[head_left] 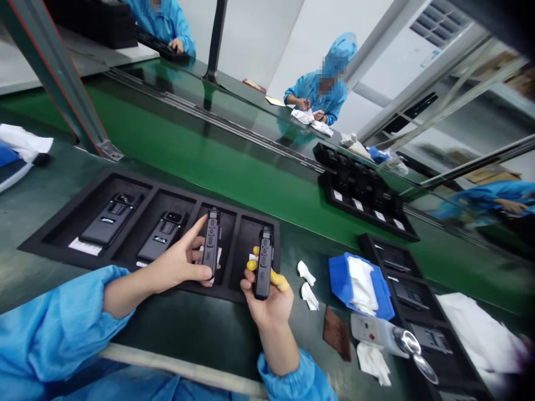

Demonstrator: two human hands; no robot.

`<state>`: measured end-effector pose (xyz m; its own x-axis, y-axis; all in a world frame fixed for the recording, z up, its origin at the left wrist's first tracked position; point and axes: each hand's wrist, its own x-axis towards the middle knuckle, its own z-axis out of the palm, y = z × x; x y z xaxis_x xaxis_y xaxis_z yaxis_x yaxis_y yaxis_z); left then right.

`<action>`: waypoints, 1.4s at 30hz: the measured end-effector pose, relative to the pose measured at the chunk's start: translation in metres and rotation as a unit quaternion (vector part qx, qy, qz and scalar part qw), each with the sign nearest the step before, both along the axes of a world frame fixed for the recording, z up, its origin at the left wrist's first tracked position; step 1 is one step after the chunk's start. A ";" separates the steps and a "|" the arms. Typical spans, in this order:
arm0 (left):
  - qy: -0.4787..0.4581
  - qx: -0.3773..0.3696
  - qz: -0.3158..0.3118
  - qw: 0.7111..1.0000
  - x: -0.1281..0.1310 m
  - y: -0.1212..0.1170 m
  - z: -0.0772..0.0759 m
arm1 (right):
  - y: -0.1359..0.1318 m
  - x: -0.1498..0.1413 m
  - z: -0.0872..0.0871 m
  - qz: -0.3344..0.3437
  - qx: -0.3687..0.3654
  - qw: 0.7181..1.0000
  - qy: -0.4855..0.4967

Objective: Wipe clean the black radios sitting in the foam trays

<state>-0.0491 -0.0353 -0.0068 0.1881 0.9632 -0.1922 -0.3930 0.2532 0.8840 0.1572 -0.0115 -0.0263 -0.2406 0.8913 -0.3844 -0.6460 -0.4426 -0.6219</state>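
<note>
My left hand point(181, 262) grips a black handheld device point(211, 242) on its edge, over the third slot of a black foam tray point(50, 234). My right hand point(267, 295), with yellow finger cots on two fingers, holds a second black device point(264, 262) upright over the fourth slot. Two more black devices point(111, 218) point(164, 234) lie flat in the tray's first two slots, each with a white label beside it.
A blue box of white wipes point(359, 281), crumpled wipes point(308, 284), a brown pad point(336, 333) and a white dispenser bottle point(382, 333) lie to the right. More black trays point(363, 192) point(422, 312) hold devices. Beyond the green conveyor, people in blue suits work.
</note>
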 end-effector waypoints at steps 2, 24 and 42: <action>0.030 0.012 -0.005 0.999 -0.001 0.001 -0.005 | -0.001 0.000 0.000 0.006 -0.004 1.000 0.003; 0.076 0.047 0.010 0.996 0.000 -0.007 -0.018 | -0.007 0.004 -0.003 0.007 -0.059 0.997 0.039; -0.158 -0.222 0.113 0.956 0.007 0.027 0.046 | 0.004 -0.002 0.044 -0.136 -0.175 0.969 0.110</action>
